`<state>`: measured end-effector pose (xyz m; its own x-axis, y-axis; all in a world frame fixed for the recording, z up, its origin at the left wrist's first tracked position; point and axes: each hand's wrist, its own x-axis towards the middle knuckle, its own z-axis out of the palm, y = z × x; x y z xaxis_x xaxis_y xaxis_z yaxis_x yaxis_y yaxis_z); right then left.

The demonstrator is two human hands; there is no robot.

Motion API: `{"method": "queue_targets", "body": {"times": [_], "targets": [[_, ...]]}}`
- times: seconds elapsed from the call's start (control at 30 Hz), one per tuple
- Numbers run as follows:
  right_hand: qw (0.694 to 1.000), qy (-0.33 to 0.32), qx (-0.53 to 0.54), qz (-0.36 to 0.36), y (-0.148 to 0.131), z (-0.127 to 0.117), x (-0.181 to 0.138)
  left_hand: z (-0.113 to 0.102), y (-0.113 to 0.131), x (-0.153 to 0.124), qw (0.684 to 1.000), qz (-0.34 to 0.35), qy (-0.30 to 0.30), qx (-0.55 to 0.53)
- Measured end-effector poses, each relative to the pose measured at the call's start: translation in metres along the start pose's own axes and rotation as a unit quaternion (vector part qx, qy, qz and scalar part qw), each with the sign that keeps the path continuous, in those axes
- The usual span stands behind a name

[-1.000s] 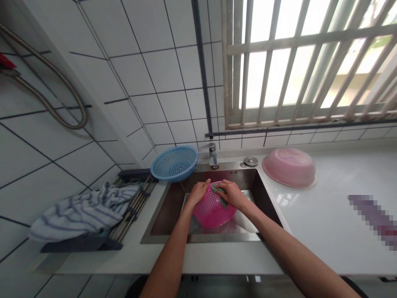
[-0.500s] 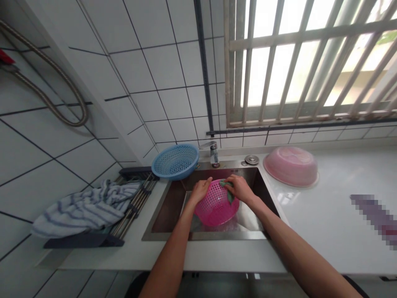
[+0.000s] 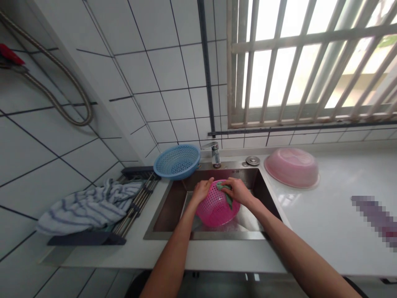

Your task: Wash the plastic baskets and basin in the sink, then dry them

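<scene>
A bright pink colander [image 3: 215,211] is tilted inside the steel sink [image 3: 164,213], its hollow side facing me. My left hand [image 3: 202,190] grips its upper left rim, with the thumb on top and the fingers partly hidden. My right hand [image 3: 238,190] is closed on a green cloth [image 3: 228,200] and presses it against the inner wall near the upper right rim. Part of the cloth hangs down below the fingers.
Behind the sink stands a faucet [image 3: 215,154], with a drain strainer [image 3: 252,160] to its right. A blue basket [image 3: 178,161] sits at the sink's back left corner. Left lies a striped towel [image 3: 93,207] on a folding rack [image 3: 136,209]. An upturned pink basin [image 3: 292,167] rests on the right counter.
My right hand has shifted slightly left along the colander's inner wall with the green cloth. My left hand keeps its hold on the rim.
</scene>
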<state>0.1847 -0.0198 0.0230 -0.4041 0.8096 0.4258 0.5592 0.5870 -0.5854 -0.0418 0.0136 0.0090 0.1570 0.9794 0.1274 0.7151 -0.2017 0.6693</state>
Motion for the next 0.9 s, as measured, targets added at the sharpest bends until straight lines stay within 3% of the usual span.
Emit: {"method": "queue_targets", "body": {"times": [0.07, 0.3, 0.53, 0.67, 0.9], "targets": [[1.000, 0.005, 0.008, 0.004, -0.001, 0.003, -0.001, 0.000, 0.001, -0.001, 1.000, 0.000, 0.004, 0.005], [0.993, -0.059, 0.059, -0.082, -0.022, 0.022, -0.003, -0.001, -0.003, 0.000, 1.000, -0.018, 0.021, 0.000], [0.995, 0.093, -0.005, 0.033, 0.021, -0.010, 0.002, 0.015, -0.012, 0.009, 0.993, -0.015, 0.032, -0.113], [0.995, 0.083, -0.010, 0.063, 0.031, -0.008, 0.002, 0.019, -0.016, 0.011, 0.991, 0.001, 0.020, -0.130], [0.996, 0.077, 0.012, 0.046, 0.020, 0.007, 0.003, 0.003, -0.006, 0.003, 0.999, 0.026, 0.010, -0.047]]}}
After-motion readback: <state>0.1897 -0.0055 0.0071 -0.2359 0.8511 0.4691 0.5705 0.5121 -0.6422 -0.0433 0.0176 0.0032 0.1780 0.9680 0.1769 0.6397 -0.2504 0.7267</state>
